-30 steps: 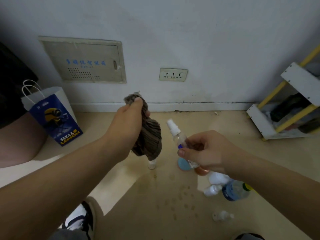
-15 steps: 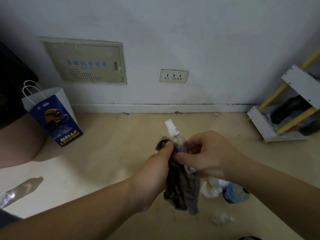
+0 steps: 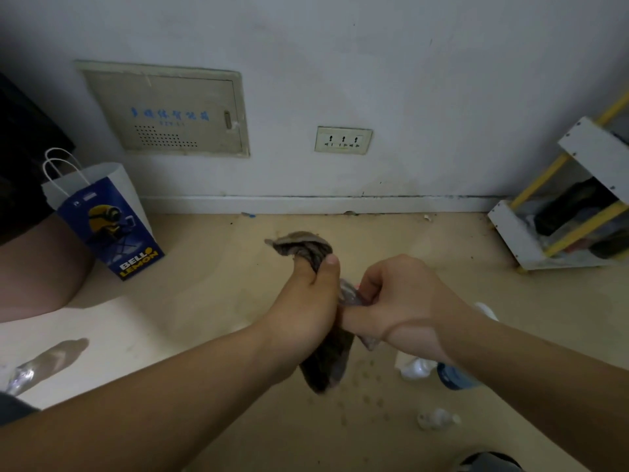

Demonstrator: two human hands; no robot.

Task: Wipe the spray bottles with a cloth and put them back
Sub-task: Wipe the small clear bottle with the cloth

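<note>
My left hand (image 3: 306, 301) grips a brown-grey striped cloth (image 3: 303, 248) that is wrapped over the top of a small clear spray bottle (image 3: 349, 294). The cloth's tail hangs below my hands. My right hand (image 3: 398, 298) holds the bottle's lower body; only a short clear stretch shows between the two hands, and its white nozzle is hidden under the cloth. On the floor below my right forearm lie a white bottle (image 3: 417, 367), a blue-labelled bottle (image 3: 452, 378) and a small clear bottle (image 3: 437, 419).
A blue and white paper bag (image 3: 105, 219) stands by the wall at left. A white rack with yellow bars (image 3: 558, 219) sits at right. Wet spots dot the beige floor (image 3: 211, 301) under my hands. A crumpled clear plastic piece (image 3: 23, 373) lies at far left.
My left hand brought the cloth from the left over to the bottle and then slid it up over the nozzle, which is now covered. My right hand kept hold of the bottle.
</note>
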